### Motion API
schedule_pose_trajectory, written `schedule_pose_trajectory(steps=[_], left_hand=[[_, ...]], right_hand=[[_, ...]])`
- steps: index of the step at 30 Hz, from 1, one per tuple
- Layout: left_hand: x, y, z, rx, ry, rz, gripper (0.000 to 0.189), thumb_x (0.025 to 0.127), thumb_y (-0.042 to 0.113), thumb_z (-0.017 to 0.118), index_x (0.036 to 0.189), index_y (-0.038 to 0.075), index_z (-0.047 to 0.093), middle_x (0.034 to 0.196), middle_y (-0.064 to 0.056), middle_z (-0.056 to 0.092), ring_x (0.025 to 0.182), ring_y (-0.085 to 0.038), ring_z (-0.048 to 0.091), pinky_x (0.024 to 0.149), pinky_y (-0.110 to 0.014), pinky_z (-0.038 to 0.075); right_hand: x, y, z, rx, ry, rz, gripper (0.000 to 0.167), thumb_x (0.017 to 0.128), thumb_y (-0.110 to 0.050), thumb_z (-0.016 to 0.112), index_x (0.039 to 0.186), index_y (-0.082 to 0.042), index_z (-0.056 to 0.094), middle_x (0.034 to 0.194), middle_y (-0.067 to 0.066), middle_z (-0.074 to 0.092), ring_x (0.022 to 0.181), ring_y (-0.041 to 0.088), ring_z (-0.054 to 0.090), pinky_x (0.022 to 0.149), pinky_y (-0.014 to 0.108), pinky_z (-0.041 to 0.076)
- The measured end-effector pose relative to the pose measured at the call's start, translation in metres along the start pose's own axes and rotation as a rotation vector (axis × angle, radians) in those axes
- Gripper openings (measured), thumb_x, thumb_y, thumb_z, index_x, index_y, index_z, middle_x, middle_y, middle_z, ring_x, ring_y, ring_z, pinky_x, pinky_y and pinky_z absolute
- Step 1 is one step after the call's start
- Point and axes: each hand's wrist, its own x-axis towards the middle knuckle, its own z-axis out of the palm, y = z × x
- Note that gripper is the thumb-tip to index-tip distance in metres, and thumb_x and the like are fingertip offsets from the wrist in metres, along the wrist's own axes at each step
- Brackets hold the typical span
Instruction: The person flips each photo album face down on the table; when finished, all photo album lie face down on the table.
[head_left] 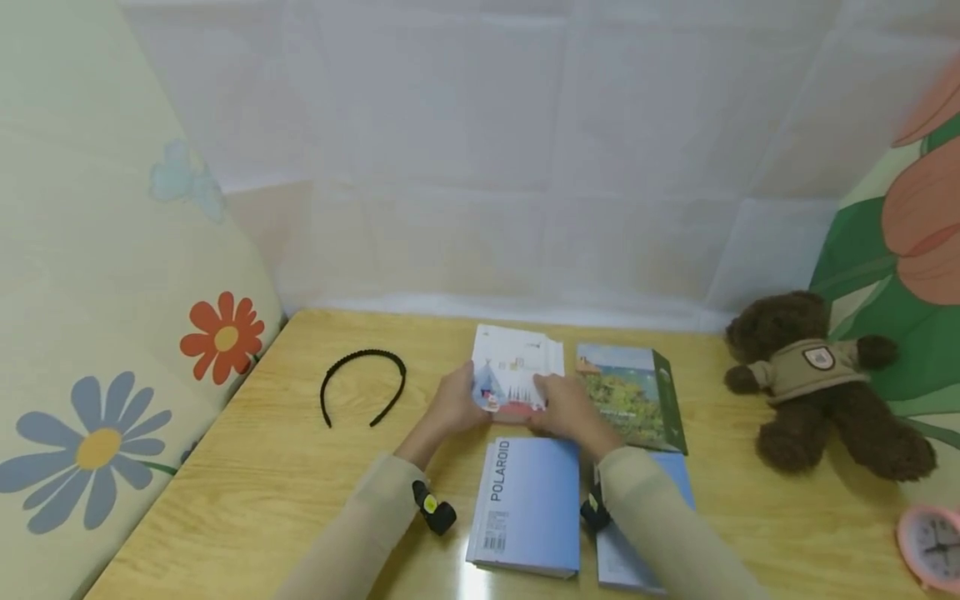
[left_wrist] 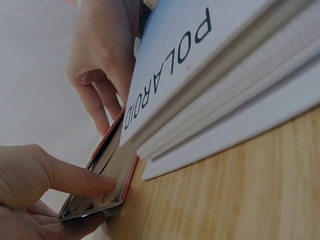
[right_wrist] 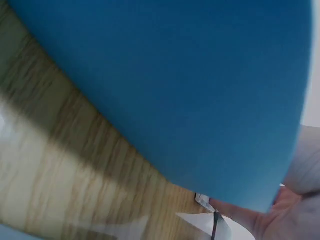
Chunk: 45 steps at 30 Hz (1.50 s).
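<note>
Toward the back middle of the table, both hands hold a white, thick-paged book (head_left: 517,358) with a printed picture on its cover. My left hand (head_left: 456,402) grips its left edge; in the left wrist view that hand's thumb (left_wrist: 82,180) lies along the page edges, with other fingers beneath. My right hand (head_left: 572,406) grips the opposite side, thumb over the cover. Nearer me lies a thick blue POLAROID album (head_left: 536,500), close below the book. In the right wrist view, a blue cover (right_wrist: 190,90) hides much of the right hand (right_wrist: 287,215).
Right of the book lies a landscape-covered book (head_left: 626,392), its lower end at another blue album (head_left: 675,475) partly under my right sleeve. A black headband (head_left: 363,354) is at the left. Far right are a brown teddy bear (head_left: 817,375) and a pink clock (head_left: 933,546).
</note>
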Motion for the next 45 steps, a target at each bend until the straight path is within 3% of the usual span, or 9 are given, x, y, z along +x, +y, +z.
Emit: schedule_pose_trajectory(steps=[4,11,18,25,32,35,38,41,45], left_hand=[[0.003,0.005,-0.002,-0.055,0.032,0.007,0.071,0.060,-0.012,0.079,0.125,-0.003,0.053,0.096,-0.012,0.063,0.086,-0.026,0.060,0.077,-0.039,0.056],[0.001,0.016,-0.009,-0.153,0.100,0.036,0.076,0.065,-0.015,0.073,0.135,0.002,0.051,0.109,-0.016,0.067,0.098,-0.031,0.064,0.084,-0.042,0.056],[-0.006,0.030,-0.014,-0.180,0.103,0.119,0.085,0.065,-0.017,0.071,0.144,0.002,0.047,0.136,-0.020,0.058,0.111,-0.038,0.062,0.082,-0.039,0.058],[-0.012,0.055,-0.020,-0.194,0.080,0.241,0.074,0.072,-0.022,0.066,0.142,-0.003,0.049,0.133,-0.025,0.057,0.111,-0.041,0.062,0.075,-0.032,0.060],[-0.014,0.075,-0.023,-0.153,0.007,0.310,0.061,0.082,-0.014,0.067,0.140,-0.009,0.048,0.144,-0.026,0.047,0.118,-0.042,0.058,0.082,-0.032,0.058],[-0.013,0.080,-0.023,-0.149,-0.025,0.350,0.054,0.088,-0.005,0.067,0.139,-0.011,0.048,0.148,-0.025,0.043,0.126,-0.041,0.052,0.086,-0.033,0.057],[-0.013,0.083,-0.022,-0.176,-0.045,0.386,0.051,0.090,0.000,0.065,0.137,-0.013,0.049,0.147,-0.027,0.043,0.128,-0.042,0.050,0.087,-0.034,0.057],[-0.014,0.083,-0.020,-0.225,-0.064,0.371,0.055,0.089,0.002,0.067,0.138,-0.013,0.048,0.147,-0.027,0.042,0.129,-0.042,0.048,0.089,-0.037,0.056],[-0.014,0.080,-0.014,-0.315,-0.101,0.262,0.068,0.086,-0.001,0.068,0.147,-0.007,0.038,0.149,-0.025,0.040,0.131,-0.042,0.047,0.097,-0.042,0.051]], right_hand=[[0.002,0.003,-0.001,0.006,0.043,-0.034,0.074,0.071,-0.018,0.087,0.133,0.007,0.057,0.130,0.024,0.061,0.113,0.034,0.062,0.101,0.043,0.048],[0.004,-0.001,-0.003,0.109,0.052,-0.009,0.085,0.069,-0.022,0.090,0.138,0.008,0.050,0.149,0.031,0.036,0.136,0.047,0.038,0.115,0.053,0.027],[-0.003,-0.003,-0.002,0.109,0.093,-0.089,0.099,0.067,-0.026,0.093,0.146,0.005,0.042,0.139,0.024,0.054,0.122,0.037,0.056,0.106,0.047,0.043],[-0.008,-0.013,-0.010,0.153,0.157,-0.134,0.107,0.069,-0.023,0.091,0.153,0.001,0.031,0.120,0.022,0.066,0.095,0.030,0.066,0.085,0.044,0.055],[-0.014,-0.026,-0.027,0.255,0.246,-0.218,0.106,0.075,-0.007,0.086,0.158,-0.004,0.019,0.131,0.024,0.059,0.103,0.035,0.067,0.083,0.042,0.058],[-0.017,-0.032,-0.037,0.244,0.249,-0.236,0.099,0.076,-0.001,0.083,0.156,-0.003,0.025,0.135,0.024,0.057,0.102,0.036,0.067,0.080,0.041,0.059],[-0.018,-0.036,-0.047,0.166,0.232,-0.226,0.086,0.078,0.000,0.080,0.151,0.001,0.035,0.132,0.023,0.060,0.099,0.035,0.068,0.080,0.041,0.059],[-0.018,-0.038,-0.055,0.093,0.205,-0.194,0.079,0.079,-0.004,0.081,0.148,0.002,0.042,0.132,0.021,0.060,0.105,0.034,0.066,0.093,0.046,0.053],[-0.019,-0.037,-0.058,0.089,0.184,-0.156,0.081,0.078,-0.010,0.084,0.147,-0.001,0.043,0.132,0.021,0.060,0.111,0.035,0.063,0.101,0.050,0.047]])
